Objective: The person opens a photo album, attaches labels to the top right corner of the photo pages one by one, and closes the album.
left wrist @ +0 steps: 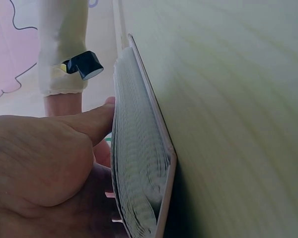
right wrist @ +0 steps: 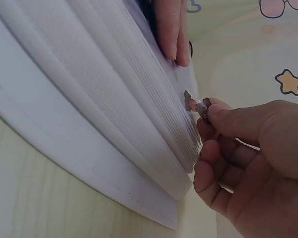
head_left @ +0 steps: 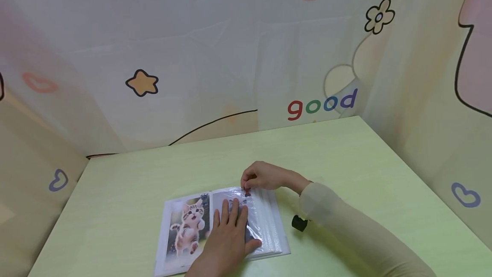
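An open photo album (head_left: 283, 247) lies on the table, its thick stack of pages (left wrist: 134, 129) seen edge-on in the left wrist view. The left page carries a kitten photo (head_left: 188, 225) with a small blue sticker (head_left: 205, 200) at its top right corner. Fingers spread, my left hand (head_left: 228, 234) rests flat on the plastic-covered right page. At that page's top edge my right hand (head_left: 265, 175) pinches a small reddish-brown sticker (right wrist: 205, 110) between thumb and forefinger. Part of the sticker overlaps the page's corner. My left hand hides much of the right page's picture.
The pale green table (head_left: 127, 183) extends around the album. A small black device (head_left: 299, 223) is attached at my right sleeve (head_left: 346, 221), just right of the album. Printed cloth walls (head_left: 192, 54) stand behind the table and at both sides.
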Demonstrator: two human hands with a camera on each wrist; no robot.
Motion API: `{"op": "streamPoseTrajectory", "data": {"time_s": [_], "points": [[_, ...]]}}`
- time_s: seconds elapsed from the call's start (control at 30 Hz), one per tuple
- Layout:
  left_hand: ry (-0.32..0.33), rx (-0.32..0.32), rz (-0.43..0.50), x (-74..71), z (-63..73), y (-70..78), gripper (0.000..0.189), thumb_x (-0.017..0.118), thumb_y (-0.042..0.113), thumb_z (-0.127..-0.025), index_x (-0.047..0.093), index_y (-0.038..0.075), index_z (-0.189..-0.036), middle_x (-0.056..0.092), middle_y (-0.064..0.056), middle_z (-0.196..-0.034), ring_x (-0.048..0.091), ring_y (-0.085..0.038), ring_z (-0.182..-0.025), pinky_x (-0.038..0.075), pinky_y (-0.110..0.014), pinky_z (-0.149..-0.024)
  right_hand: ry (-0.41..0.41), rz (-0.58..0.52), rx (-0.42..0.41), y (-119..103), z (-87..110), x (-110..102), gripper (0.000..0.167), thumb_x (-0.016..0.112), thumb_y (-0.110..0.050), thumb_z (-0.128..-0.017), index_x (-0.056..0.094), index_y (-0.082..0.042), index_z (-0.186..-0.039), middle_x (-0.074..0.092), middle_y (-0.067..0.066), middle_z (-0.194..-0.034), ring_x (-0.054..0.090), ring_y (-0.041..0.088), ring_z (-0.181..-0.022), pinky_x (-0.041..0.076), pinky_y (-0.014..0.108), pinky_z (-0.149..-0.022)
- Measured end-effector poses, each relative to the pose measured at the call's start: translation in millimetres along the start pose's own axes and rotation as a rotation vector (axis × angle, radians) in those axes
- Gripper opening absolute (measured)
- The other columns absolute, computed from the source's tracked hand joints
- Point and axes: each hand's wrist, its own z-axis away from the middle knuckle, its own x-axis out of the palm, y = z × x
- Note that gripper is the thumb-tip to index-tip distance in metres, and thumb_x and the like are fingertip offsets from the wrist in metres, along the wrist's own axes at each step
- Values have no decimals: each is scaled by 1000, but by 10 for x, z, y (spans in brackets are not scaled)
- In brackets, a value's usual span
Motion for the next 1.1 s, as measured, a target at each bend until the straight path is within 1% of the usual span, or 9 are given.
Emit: {"op": "streamPoseTrajectory", "data": {"time_s": [0.2,0.47,0.7,0.87,1.1], "points": [[6,5,-2,9,2,3,90,60,62,-96,39,-2,-156,24,-27,-165,15,-48,-153,24,-65,-118,24,51,2,24,-5,43,12,64,-2,-101,75,-5,-97,71,-6,-85,60,2,-77,50,20,-77],[13,12,-17,10,2,4,90,59,62,-96,39,-3,-156,25,-27,-165,17,-48,-153,25,-65,-118,102,122,13,-37,41,129,12,65,-5,-101,76,-7,-96,70,-6,-84,59,2,-77,51,22,-77],[9,12,-12,9,-4,3,90,60,61,-96,40,-3,-156,26,-27,-165,17,-48,-153,24,-65,-118,153,188,32,-78,78,211,8,70,-3,-98,76,-8,-97,68,-6,-87,56,6,-78,50,23,-75],[4,8,-8,12,-11,0,90,61,60,-96,40,-3,-156,25,-27,-165,17,-48,-153,24,-65,-118,185,243,23,-102,91,262,7,71,-2,-96,76,-7,-98,69,-4,-89,56,8,-79,50,23,-74],[14,14,-2,1,-4,3,89,61,60,-96,40,-4,-156,25,-28,-165,16,-49,-153,23,-66,-118,213,291,46,-133,118,307,8,72,-5,-97,76,-7,-104,67,-3,-92,58,10,-82,52,26,-78]]}}
